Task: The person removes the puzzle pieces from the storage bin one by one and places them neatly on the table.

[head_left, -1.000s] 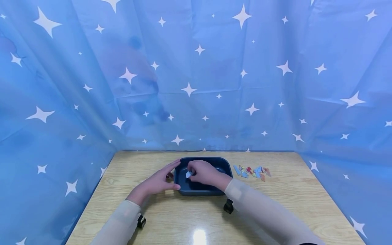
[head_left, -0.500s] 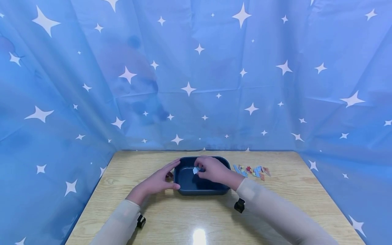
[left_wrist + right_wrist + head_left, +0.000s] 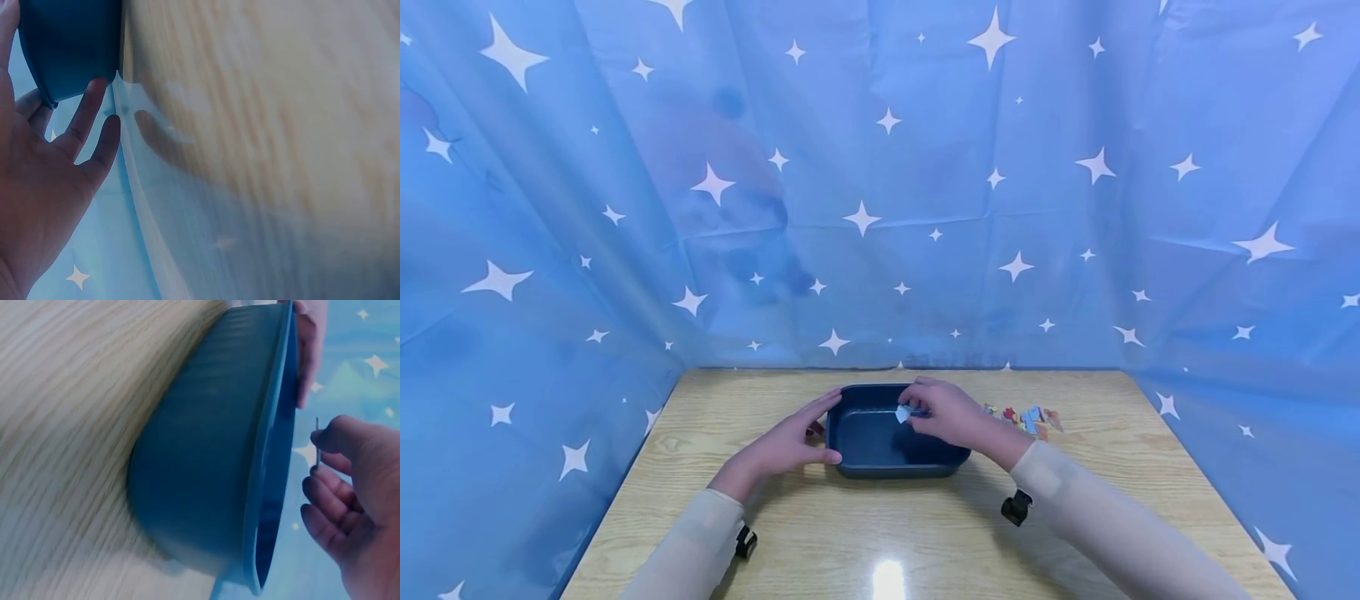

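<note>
A dark blue rectangular bin [image 3: 898, 472] stands on the table toward its far side. My left hand [image 3: 786, 446] spans the bin's left end, fingers straight, with the thumb at the near corner and fingertips at the far one. In the left wrist view, spread fingers [image 3: 81, 128] lie against the bin's end wall [image 3: 69, 50]. Above the bin's right part, my right hand [image 3: 951, 417] pinches a small pale blue puzzle piece [image 3: 902, 413] between thumb and fingers. The right wrist view shows this puzzle piece [image 3: 317, 444] edge-on and thin, beyond the bin's rim.
Several colourful flat puzzle pieces [image 3: 1037, 419] lie loose on the wooden table [image 3: 820, 542] right of the bin, partly hidden behind my right wrist. A blue curtain [image 3: 880, 167] with white stars hangs behind the table and along its sides.
My right hand has moved right and a little up, carrying the puzzle piece from the bin's left part toward its right end. My left hand has stayed at the bin's left end.
</note>
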`<state>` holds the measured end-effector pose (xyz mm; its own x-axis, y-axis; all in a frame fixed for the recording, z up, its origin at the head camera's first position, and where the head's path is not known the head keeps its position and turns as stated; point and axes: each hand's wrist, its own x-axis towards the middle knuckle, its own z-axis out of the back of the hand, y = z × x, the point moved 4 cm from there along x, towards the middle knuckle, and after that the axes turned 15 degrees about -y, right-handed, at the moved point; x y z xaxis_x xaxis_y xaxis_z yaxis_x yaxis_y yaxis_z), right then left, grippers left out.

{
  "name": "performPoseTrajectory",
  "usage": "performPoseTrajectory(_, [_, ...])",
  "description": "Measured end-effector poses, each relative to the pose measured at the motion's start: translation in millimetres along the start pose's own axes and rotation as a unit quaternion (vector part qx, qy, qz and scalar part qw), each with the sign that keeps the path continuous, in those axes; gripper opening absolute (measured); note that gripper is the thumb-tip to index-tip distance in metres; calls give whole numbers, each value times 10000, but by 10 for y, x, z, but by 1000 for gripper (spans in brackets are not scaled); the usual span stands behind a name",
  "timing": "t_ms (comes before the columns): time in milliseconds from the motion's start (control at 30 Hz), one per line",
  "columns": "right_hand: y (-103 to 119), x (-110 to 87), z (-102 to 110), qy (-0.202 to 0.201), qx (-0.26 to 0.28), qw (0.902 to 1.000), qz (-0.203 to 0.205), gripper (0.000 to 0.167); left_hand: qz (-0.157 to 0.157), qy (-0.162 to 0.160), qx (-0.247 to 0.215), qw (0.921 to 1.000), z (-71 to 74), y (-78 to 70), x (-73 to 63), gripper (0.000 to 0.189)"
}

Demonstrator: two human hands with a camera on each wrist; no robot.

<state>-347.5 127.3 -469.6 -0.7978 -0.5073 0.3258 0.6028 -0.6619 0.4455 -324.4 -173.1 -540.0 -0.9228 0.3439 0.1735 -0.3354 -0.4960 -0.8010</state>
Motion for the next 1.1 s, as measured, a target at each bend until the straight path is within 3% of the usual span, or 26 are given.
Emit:
performPoseTrajectory(267, [-129,-121,152,-150,74,9999,5,30,17,-37,49,10000,-8,4,-4,99])
performPoseTrajectory(700, [-395,-324,390,-345,223,9986,-323,32,23,-56,20,10000,-6,7,0,99])
performPoseTrajectory(1100, [-692,-508,633,-654,199,9971,-322,24,3,-35,29,10000,-11,9,2,98])
